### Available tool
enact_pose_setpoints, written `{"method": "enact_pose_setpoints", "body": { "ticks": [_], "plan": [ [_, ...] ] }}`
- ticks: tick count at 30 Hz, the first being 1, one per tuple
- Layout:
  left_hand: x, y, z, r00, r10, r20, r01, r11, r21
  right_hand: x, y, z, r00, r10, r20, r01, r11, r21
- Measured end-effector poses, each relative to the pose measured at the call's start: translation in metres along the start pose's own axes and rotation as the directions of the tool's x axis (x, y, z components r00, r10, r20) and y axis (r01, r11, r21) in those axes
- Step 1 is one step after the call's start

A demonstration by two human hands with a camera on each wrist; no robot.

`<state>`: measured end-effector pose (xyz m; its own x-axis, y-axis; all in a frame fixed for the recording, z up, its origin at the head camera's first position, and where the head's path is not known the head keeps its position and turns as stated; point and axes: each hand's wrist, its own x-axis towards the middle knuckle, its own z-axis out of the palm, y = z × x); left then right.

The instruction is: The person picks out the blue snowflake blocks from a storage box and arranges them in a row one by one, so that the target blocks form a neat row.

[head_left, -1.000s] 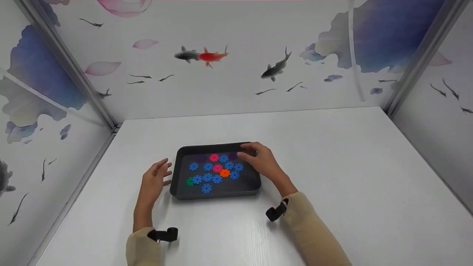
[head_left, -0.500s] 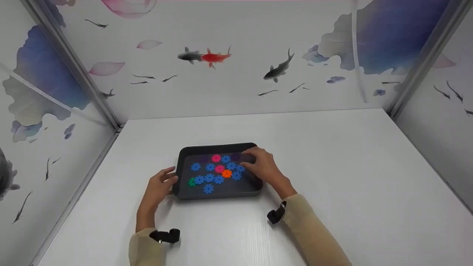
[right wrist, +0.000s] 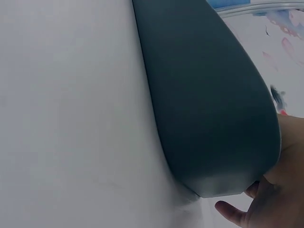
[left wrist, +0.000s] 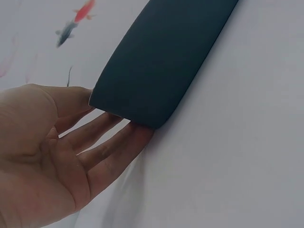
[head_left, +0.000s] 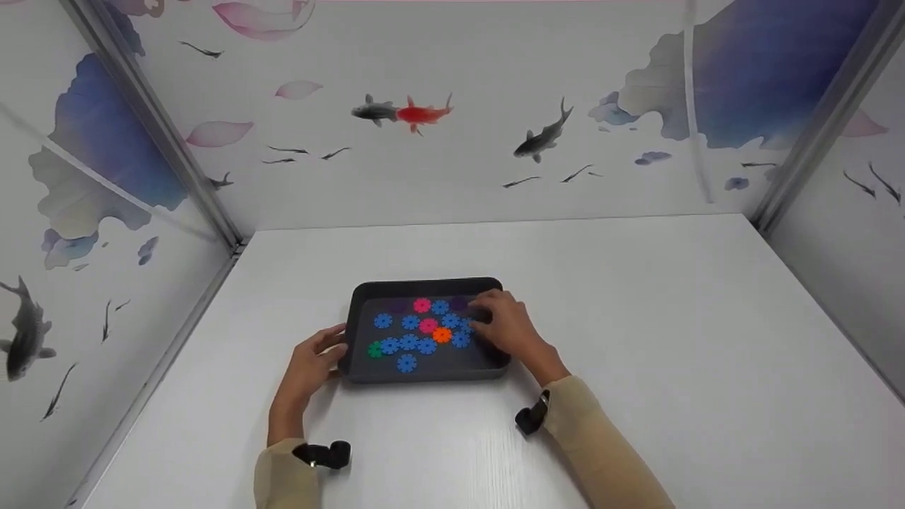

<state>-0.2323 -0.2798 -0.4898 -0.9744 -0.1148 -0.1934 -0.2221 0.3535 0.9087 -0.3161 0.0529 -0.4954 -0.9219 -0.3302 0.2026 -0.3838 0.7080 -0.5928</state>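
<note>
A dark rectangular tray (head_left: 424, 375) holds several small notched plastic discs, mostly blue (head_left: 406, 363), with two pink discs (head_left: 422, 305), an orange disc (head_left: 442, 335), a green disc (head_left: 375, 349) and dark purple ones (head_left: 459, 302). My left hand (head_left: 311, 364) rests against the tray's left end from outside; in the left wrist view its fingers (left wrist: 114, 156) reach to the end wall, largely straight. My right hand (head_left: 512, 325) reaches over the right rim, thumb and forefinger apart above the blue and purple discs. In the right wrist view the tray wall (right wrist: 209, 109) hides most of this hand.
The tray stands on a white table (head_left: 636, 318), enclosed by a printed back wall (head_left: 466, 177) and side walls. Black wrist cameras, one on the left wrist (head_left: 329, 454) and one on the right wrist (head_left: 532, 417), stick out over the table near the sleeves.
My left hand has closed the gap to the tray's left end. My right hand has lowered a little and come nearer along the right side. The discs keep their arrangement.
</note>
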Motion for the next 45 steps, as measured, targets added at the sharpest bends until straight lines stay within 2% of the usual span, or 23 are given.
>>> {"method": "enact_pose_setpoints", "body": {
  "ticks": [10, 13, 20, 38, 45],
  "plan": [
    [0.001, -0.002, 0.004, 1.0, 0.01, 0.022, -0.01, 1.0, -0.024, -0.004, 0.004, 0.002, 0.998, -0.007, 0.058, 0.016, 0.988, -0.152],
    [0.002, -0.003, 0.004, 1.0, 0.017, 0.008, -0.017, 1.0, -0.015, -0.005, 0.004, 0.004, 0.997, -0.02, 0.07, 0.032, 0.984, -0.176],
    [0.005, -0.005, 0.006, 1.0, 0.01, 0.009, -0.01, 1.0, -0.02, -0.007, 0.004, 0.005, 0.998, -0.009, 0.064, 0.021, 0.981, -0.194],
    [-0.003, -0.011, 0.002, 1.0, -0.005, -0.012, 0.005, 1.0, -0.027, -0.001, -0.005, 0.01, 0.996, 0.06, 0.061, -0.048, 0.983, -0.178],
    [0.0, -0.009, 0.003, 0.999, 0.026, -0.022, -0.027, 0.999, -0.042, 0.0, -0.004, 0.007, 0.998, 0.058, 0.033, -0.05, 0.98, -0.195]
  ]
}}
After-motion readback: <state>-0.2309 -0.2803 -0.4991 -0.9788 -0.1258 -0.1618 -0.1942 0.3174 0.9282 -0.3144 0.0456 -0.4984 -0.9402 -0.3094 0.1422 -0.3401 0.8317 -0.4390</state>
